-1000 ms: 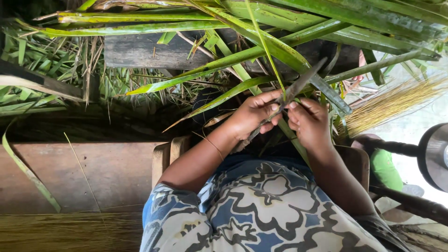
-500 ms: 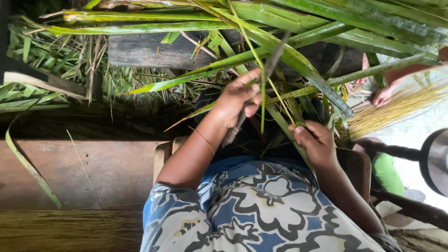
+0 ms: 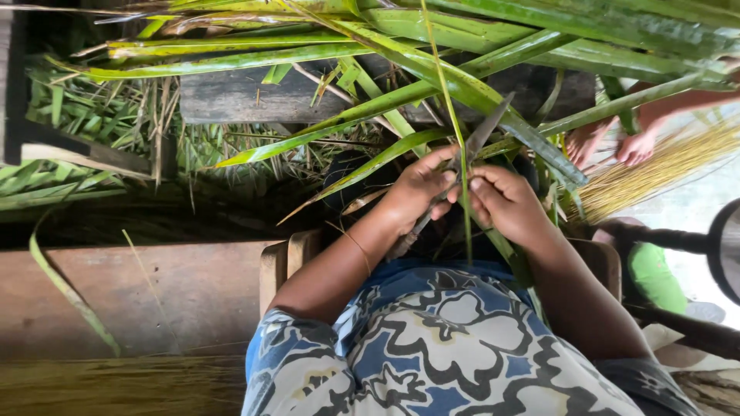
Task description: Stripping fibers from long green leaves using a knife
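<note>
Long narrow green palm leaflet (image 3: 465, 208) upright between both hands; left hand (image 3: 420, 189) gripping grey-bladed knife (image 3: 484, 131), right hand (image 3: 505, 202) pinching leaflet

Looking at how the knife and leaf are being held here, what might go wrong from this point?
1. The grey metal knife blade lies close to the right hand, which pinches the thin green leaf strip; a slip might nick a finger.
2. The left hand holds the knife amid the crowded long green palm leaves, which may snag the blade.
</note>
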